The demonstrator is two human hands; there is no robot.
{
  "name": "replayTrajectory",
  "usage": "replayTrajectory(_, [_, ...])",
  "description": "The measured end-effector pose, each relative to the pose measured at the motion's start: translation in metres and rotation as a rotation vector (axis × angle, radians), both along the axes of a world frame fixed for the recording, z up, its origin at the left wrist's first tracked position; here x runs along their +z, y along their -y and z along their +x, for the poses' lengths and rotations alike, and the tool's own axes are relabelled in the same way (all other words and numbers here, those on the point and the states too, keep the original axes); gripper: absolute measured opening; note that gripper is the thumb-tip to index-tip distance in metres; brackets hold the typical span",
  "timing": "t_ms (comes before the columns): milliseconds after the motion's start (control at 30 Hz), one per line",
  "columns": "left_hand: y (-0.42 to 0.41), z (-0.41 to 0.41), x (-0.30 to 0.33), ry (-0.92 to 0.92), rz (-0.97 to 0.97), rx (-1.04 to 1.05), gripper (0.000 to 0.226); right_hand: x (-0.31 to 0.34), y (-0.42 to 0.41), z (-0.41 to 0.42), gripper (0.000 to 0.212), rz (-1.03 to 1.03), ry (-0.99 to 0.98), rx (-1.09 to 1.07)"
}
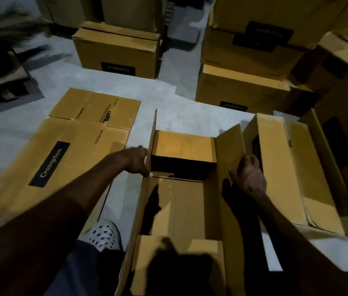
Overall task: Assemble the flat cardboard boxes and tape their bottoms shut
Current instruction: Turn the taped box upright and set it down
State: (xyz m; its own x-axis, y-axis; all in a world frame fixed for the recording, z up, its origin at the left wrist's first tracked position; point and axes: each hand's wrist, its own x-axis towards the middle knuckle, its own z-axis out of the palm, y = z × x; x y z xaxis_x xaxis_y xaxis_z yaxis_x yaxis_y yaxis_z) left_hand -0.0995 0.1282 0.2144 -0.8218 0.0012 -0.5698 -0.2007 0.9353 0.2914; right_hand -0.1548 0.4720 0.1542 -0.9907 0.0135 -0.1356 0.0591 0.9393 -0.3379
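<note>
Cardboard box (181, 201) gripped by two hands: left (137, 160); right (247, 176).

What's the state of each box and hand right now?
open box: erected, flaps up, untaped
left hand: grips the left flap
right hand: holds the right flap
flat box: collapsed on the floor
far box: assembled, closed

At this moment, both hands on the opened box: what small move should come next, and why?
Probably fold both long flaps inward. The left hand grips the upright left flap, the right hand holds the right flap, and the short far flap already lies folded in.
</note>
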Motion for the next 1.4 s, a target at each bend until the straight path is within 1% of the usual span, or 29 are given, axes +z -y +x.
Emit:
replayTrajectory(67, [-0.006,0.016,0.000,0.039,0.102,0.074,0.082,0.000,-0.004,0.017,0.060,-0.105,0.075,-0.101])
replayTrajectory(100, [-0.012,0.025,-0.001,0.035,0.154,0.095,0.075,0.002,-0.002,0.026,0.057,-0.120,0.084,-0.087])
replayTrajectory(133, [-0.019,0.033,-0.002,0.030,0.205,0.106,0.063,0.003,0.001,0.035,0.054,-0.129,0.084,-0.045])
replayTrajectory(167, [-0.028,0.041,-0.005,0.013,0.259,0.114,0.045,0.005,0.005,0.042,0.052,-0.141,0.083,-0.002])
replayTrajectory(200, [-0.036,0.045,-0.010,-0.010,0.296,0.117,0.025,0.007,0.011,0.049,0.051,-0.177,0.084,0.039])
replayTrajectory(233, [-0.044,0.049,-0.016,-0.031,0.330,0.117,0.012,0.009,0.018,0.056,0.051,-0.234,0.100,0.072])
replayTrajectory(300, [-0.058,0.053,-0.031,-0.049,0.385,0.118,0.014,0.010,0.031,0.066,0.057,-0.304,0.130,0.125])
replayTrajectory(367, [-0.070,0.057,-0.045,-0.064,0.369,0.109,0.019,0.005,0.042,0.072,0.062,-0.277,0.179,0.195])
replayTrajectory(433, [-0.076,0.063,-0.066,-0.051,0.319,0.098,0.035,-0.008,0.047,0.075,0.063,-0.244,0.247,0.267])
replayTrajectory(500, [-0.078,0.073,-0.091,-0.071,0.260,0.130,0.049,-0.023,0.046,0.077,0.066,-0.215,0.305,0.285])
replayTrajectory(533, [-0.078,0.079,-0.103,-0.097,0.237,0.186,0.058,-0.032,0.043,0.079,0.073,-0.188,0.329,0.272])
replayTrajectory(600, [-0.078,0.091,-0.125,-0.126,0.199,0.357,0.086,-0.053,0.035,0.083,0.100,-0.177,0.430,0.163])
replayTrajectory(667, [-0.076,0.102,-0.140,-0.103,0.188,0.517,0.113,-0.075,0.029,0.089,0.126,-0.244,0.537,0.020])
replayTrajectory(700, [-0.075,0.106,-0.146,-0.097,0.199,0.573,0.119,-0.084,0.028,0.094,0.131,-0.274,0.559,-0.024])
replayTrajectory(767, [-0.074,0.107,-0.154,-0.072,0.232,0.659,0.125,-0.098,0.028,0.103,0.129,-0.282,0.533,-0.044])
replayTrajectory(867, [-0.070,0.102,-0.170,-0.013,0.329,0.720,0.129,-0.105,0.030,0.109,0.120,-0.254,0.454,-0.043])
replayTrajectory(900, [-0.069,0.100,-0.175,-0.025,0.355,0.761,0.131,-0.107,0.030,0.109,0.120,-0.242,0.435,-0.047])
replayTrajectory(933, [-0.067,0.099,-0.186,-0.063,0.364,0.820,0.130,-0.109,0.031,0.109,0.120,-0.239,0.419,-0.051])
replayTrajectory(1000, [-0.068,0.094,-0.189,-0.138,0.381,0.841,0.116,-0.108,0.031,0.109,0.121,-0.261,0.387,-0.060])
replayTrajectory(1067, [-0.075,0.085,-0.161,-0.202,0.388,0.846,0.108,-0.100,0.030,0.104,0.120,-0.288,0.349,-0.072])
replayTrajectory(1167, [-0.089,0.062,-0.118,-0.334,0.395,0.804,0.106,-0.070,0.025,0.087,0.116,-0.301,0.254,-0.115])
replayTrajectory(1233, [-0.097,0.043,-0.087,-0.404,0.417,0.759,0.089,-0.044,0.018,0.071,0.112,-0.309,0.156,-0.139])
replayTrajectory(1333, [-0.113,0.015,-0.045,-0.445,0.478,0.712,0.074,0.004,-0.002,0.047,0.108,-0.315,0.023,-0.144])
replayTrajectory(1400, [-0.131,-0.003,-0.018,-0.482,0.516,0.672,0.051,0.038,-0.021,0.032,0.106,-0.300,-0.048,-0.147])
